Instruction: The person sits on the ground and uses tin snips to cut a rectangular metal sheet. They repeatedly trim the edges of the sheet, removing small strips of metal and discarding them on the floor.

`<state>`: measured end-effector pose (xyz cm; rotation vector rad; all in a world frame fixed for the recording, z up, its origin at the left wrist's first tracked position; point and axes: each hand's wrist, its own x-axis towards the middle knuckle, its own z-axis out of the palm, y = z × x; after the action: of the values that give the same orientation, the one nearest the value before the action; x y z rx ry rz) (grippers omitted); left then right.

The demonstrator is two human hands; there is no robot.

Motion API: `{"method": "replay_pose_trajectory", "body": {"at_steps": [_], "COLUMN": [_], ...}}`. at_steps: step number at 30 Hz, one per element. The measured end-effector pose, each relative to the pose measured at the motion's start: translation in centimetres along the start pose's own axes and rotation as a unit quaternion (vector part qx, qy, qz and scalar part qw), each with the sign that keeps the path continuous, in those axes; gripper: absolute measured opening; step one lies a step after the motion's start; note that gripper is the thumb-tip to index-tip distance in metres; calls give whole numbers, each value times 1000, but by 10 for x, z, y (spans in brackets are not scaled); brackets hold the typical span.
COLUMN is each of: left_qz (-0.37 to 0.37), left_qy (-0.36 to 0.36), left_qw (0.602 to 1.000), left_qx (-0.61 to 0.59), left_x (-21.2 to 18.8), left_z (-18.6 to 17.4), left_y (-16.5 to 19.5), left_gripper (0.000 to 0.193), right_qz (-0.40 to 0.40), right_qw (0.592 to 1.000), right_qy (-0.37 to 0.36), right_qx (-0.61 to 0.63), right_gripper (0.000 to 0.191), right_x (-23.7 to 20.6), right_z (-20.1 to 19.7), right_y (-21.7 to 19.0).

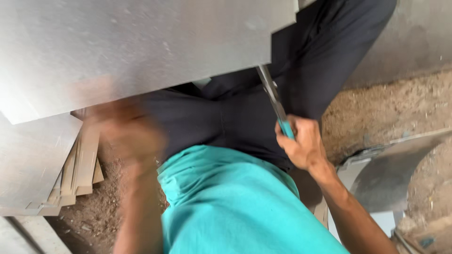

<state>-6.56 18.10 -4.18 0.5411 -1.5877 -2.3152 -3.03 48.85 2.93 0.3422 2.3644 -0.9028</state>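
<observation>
Shears (275, 101) in clenched right hand (301, 146)

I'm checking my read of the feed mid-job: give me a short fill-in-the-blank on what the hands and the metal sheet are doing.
1. The right hand grips a tool by its ____-coloured handle.
2. The tool's blades meet the edge of a large grey ____ sheet.
3. The left hand is too ____ to show what it holds.
4. The ground is bare brown ____.

Missing words: teal; metal; blurred; dirt
</observation>
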Motion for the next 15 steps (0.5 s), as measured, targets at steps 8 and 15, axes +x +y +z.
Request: {"method": "replay_pose_trajectory", "body": {"at_steps": [8, 15], "left_qz": [109, -74], "left_qy": [69, 25], "left_qw": [991, 990], "left_qx": [-38, -120], "left_x": [0, -15], "left_z": [3, -8], "left_y": [15, -18], "left_gripper": [35, 20], "right_qz": [38, -39], "right_qw": [990, 954], "right_qy": [-130, -279], "right_qx": [48, 106], "right_gripper": [22, 64], "right_x": [0, 9], "right_z": [38, 54], "right_y": [-47, -97]}}
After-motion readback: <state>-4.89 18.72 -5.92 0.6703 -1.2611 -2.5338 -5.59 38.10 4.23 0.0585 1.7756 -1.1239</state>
